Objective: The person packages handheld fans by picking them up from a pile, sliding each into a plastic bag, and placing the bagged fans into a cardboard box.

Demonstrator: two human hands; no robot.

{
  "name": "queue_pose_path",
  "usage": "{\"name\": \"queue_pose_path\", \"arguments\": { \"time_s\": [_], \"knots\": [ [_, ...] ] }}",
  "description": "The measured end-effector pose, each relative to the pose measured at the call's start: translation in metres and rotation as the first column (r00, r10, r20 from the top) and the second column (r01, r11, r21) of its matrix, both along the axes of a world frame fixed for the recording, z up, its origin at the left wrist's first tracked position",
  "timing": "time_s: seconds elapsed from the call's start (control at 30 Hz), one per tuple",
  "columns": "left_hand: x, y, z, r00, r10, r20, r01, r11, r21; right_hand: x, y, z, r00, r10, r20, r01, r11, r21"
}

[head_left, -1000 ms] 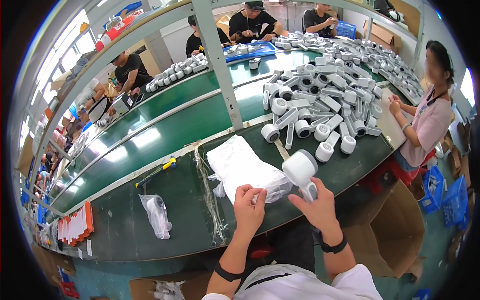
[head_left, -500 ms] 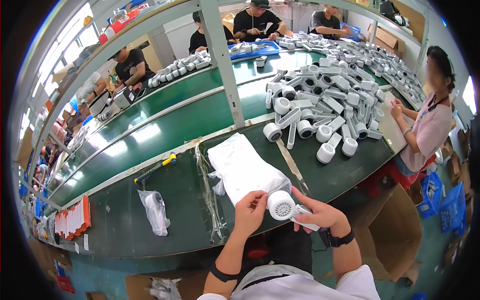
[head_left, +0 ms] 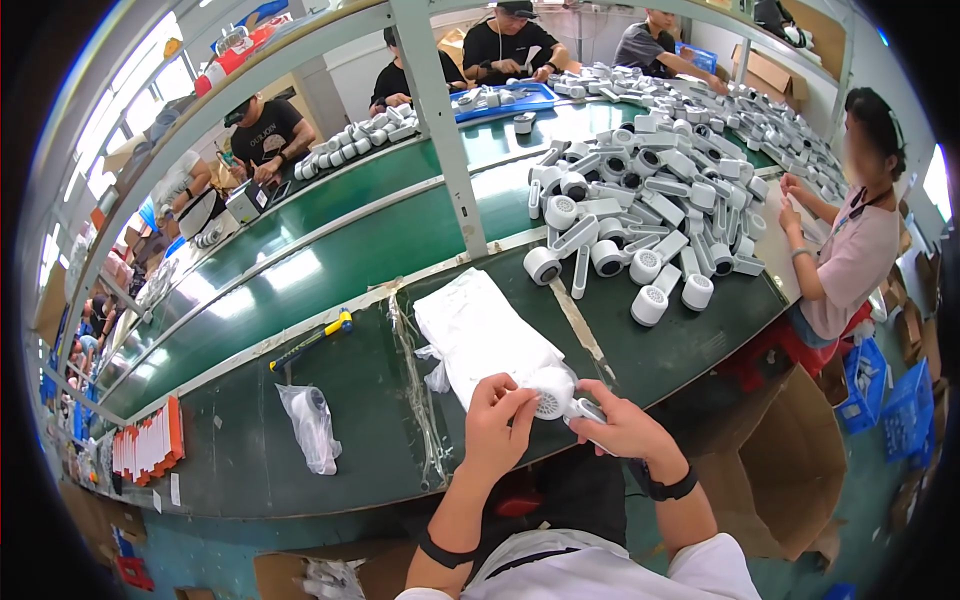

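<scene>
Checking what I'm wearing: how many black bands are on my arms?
2: one black band around the left forearm, another around the right wrist, behind the right hand gripping the white device. White sleeves could hide more.

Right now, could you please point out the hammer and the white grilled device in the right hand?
Hammer (head_left: pixel 308 346), head view: mid-handle.
White grilled device (head_left: pixel 551 402), head view: its round grille.

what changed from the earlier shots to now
Still in the right hand, the white device swung down and leftward, its grille end now beside the left hand. A far co-worker's arm stretched out rightward. The hammer, bagged item and white bag stack stayed put.
</scene>
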State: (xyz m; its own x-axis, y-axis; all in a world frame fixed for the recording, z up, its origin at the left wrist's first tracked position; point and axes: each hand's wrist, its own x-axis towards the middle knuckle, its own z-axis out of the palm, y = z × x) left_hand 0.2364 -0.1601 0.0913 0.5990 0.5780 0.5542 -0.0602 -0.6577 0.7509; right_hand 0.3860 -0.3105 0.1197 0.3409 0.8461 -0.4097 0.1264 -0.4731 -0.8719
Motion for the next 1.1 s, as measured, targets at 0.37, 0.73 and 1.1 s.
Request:
{"name": "queue_pose_path", "arguments": {
  "time_s": [0.37, 0.73, 1.1],
  "knots": [
    [-0.004, -0.029, 0.0, 0.964, -0.234, -0.129, 0.256, 0.947, 0.196, -0.022, 0.013, -0.045, 0.94, -0.295, -0.17, 0.323, 0.93, 0.173],
    [-0.035, -0.018, -0.018, 0.955, -0.294, 0.044, 0.283, 0.853, -0.438, -0.045, 0.03, -0.063, 0.893, -0.281, -0.353, 0.44, 0.715, 0.543],
    [-0.024, -0.013, -0.051, 0.897, -0.092, 0.433, 0.443, 0.143, -0.885, -0.093, 0.057, -0.062, 0.87, -0.491, -0.039, 0.395, 0.647, 0.653]
  ]
}}
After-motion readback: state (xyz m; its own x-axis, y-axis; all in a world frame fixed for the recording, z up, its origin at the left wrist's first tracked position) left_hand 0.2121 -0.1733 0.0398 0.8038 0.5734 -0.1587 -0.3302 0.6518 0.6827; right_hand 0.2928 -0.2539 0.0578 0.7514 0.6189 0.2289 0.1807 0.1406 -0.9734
